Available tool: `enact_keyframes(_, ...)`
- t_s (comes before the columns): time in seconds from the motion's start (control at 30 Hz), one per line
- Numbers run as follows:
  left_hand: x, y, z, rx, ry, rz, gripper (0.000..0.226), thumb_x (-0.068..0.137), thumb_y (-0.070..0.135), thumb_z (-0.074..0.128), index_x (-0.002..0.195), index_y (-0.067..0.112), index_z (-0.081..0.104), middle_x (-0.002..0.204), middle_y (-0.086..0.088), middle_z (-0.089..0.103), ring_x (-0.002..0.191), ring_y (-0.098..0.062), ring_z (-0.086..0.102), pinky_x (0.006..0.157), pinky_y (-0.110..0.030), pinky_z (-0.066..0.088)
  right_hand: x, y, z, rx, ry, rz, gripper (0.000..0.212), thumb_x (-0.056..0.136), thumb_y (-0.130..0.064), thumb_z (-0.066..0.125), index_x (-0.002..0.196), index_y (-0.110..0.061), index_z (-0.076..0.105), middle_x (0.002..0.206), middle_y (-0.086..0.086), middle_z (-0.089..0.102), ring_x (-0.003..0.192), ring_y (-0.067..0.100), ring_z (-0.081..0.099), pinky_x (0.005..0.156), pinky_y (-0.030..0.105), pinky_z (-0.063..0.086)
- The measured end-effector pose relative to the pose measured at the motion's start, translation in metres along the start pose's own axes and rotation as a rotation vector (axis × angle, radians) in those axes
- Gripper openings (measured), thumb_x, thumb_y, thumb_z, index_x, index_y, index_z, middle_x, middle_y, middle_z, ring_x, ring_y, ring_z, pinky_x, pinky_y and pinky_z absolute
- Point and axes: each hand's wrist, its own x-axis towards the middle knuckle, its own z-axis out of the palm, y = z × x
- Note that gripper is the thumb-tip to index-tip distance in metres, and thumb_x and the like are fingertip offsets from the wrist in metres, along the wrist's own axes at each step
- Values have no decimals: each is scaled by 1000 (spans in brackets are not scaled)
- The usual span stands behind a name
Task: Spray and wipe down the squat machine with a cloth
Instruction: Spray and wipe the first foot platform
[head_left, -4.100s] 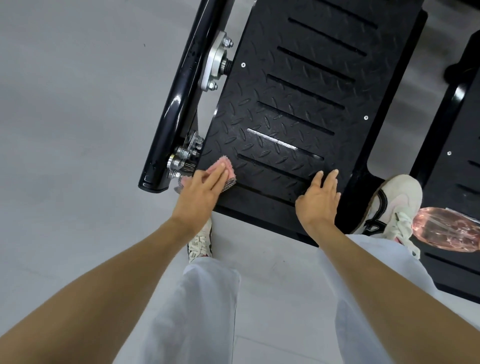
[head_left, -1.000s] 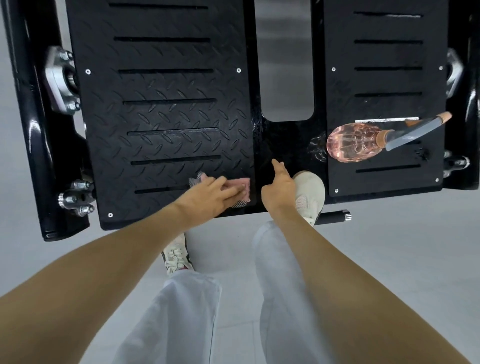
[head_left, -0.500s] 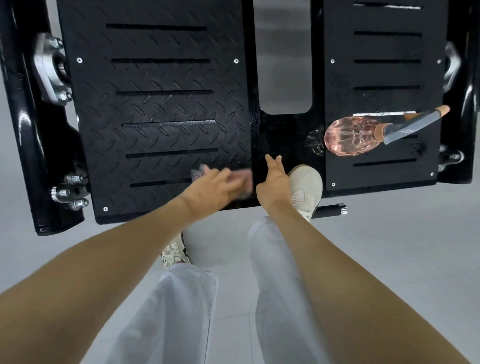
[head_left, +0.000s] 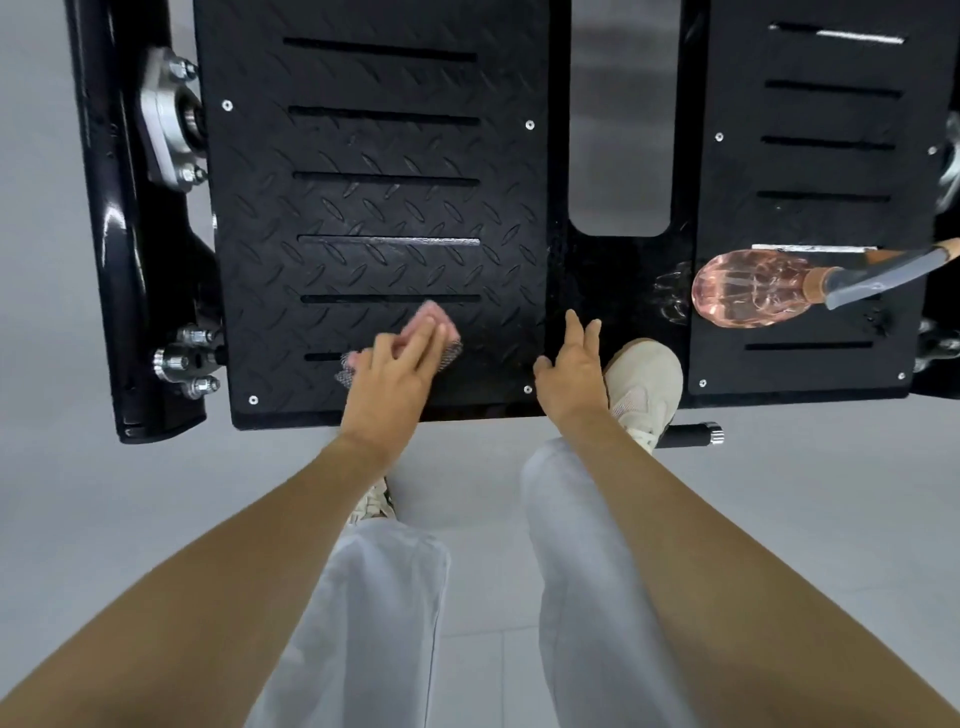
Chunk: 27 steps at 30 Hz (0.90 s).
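The squat machine's black diamond-tread left footplate (head_left: 374, 208) fills the upper middle. My left hand (head_left: 395, 374) lies flat with straight fingers on a pink cloth (head_left: 434, 317) and presses it on the plate's lower part. My right hand (head_left: 571, 364) rests with straight fingers on the glossy black centre strip beside the plate and holds nothing. A pink clear spray bottle (head_left: 753, 288) lies on its side on the right footplate (head_left: 831, 156), nozzle to the right.
A glossy black frame arm (head_left: 124, 260) with silver bolts and a bearing runs down the left side. My right shoe (head_left: 644, 384) stands on the platform's front edge, beside a short black peg (head_left: 691, 435). Grey floor lies all around.
My left hand slid the cloth to the left along the footplate, away from the centre strip. My right hand stayed on the strip. The view drew nearer.
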Motion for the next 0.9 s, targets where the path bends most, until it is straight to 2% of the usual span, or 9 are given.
enact_keyframes(0.1, 0, 22, 7, -115, -28, -129, 82, 71, 3, 70, 145, 10, 36, 141, -4, 46, 87, -26, 46, 71, -33, 48, -10, 5, 13, -92, 57, -29, 66, 97, -9, 42, 153, -13, 7, 160, 4, -11, 140, 21, 27, 88, 24, 41)
enact_keyframes(0.27, -1, 31, 6, 41, 1, 320, 76, 59, 23, 77, 132, 22, 57, 129, 7, 59, 83, -20, 58, 65, -30, 49, -26, 7, 32, -181, -34, -53, 66, 96, -2, 41, 153, -9, 8, 160, 1, -8, 145, 16, 16, 104, 20, 29)
enact_keyframes(0.33, -7, 15, -1, 99, 9, 269, 76, 65, 21, 71, 138, 22, 50, 136, 6, 53, 89, -21, 56, 71, -31, 48, -25, 8, 36, -215, -64, -72, 68, 94, 0, 41, 152, -6, 6, 160, 3, -10, 145, 19, 18, 113, 24, 26)
enact_keyframes(0.43, -27, -8, 1, -63, -86, -79, 84, 78, 4, 62, 150, 16, 21, 152, -3, 25, 106, -29, 44, 86, -38, 44, -24, 9, 36, -275, -104, -75, 74, 91, 1, 43, 152, -7, 3, 160, 3, -12, 134, 24, 39, 110, 38, 35)
enact_keyframes(0.5, -38, -12, -2, -180, -91, -312, 83, 82, -4, 56, 152, 14, 15, 156, -2, 17, 108, -30, 39, 86, -36, 42, -22, 7, 33, -328, -112, -59, 75, 93, -1, 45, 153, -9, 1, 160, 1, -14, 131, 27, 43, 106, 40, 39)
enact_keyframes(0.57, -38, 4, -6, -248, -163, -399, 83, 86, -1, 52, 153, 17, 6, 159, 3, 5, 111, -26, 34, 82, -30, 38, -20, 3, 32, -363, -113, -22, 75, 94, -5, 48, 153, -8, 1, 160, 2, -14, 134, 30, 38, 102, 39, 43)
enact_keyframes(0.63, -28, 22, -8, -236, -178, -327, 87, 85, 2, 57, 152, 18, 4, 157, 2, 5, 108, -25, 35, 79, -30, 38, -18, -1, 33, -378, -102, -14, 75, 94, -6, 49, 152, -6, 3, 160, 5, -13, 135, 31, 36, 103, 38, 42)
enact_keyframes(0.8, -18, 18, -6, -139, -168, -52, 90, 85, 8, 58, 152, 16, -2, 158, 1, 4, 111, -25, 35, 91, -33, 40, -15, 13, 36, -344, -94, -57, 78, 90, -1, 50, 153, -15, 6, 160, -4, -13, 134, 32, 39, 100, 41, 45)
enact_keyframes(0.9, -33, -8, 3, -81, -145, -109, 92, 82, 6, 62, 152, 15, 4, 158, -1, 9, 113, -28, 38, 92, -37, 40, -14, 23, 37, -358, -94, -86, 81, 89, 1, 47, 153, -21, 3, 158, -11, -16, 134, 36, 37, 92, 44, 50)
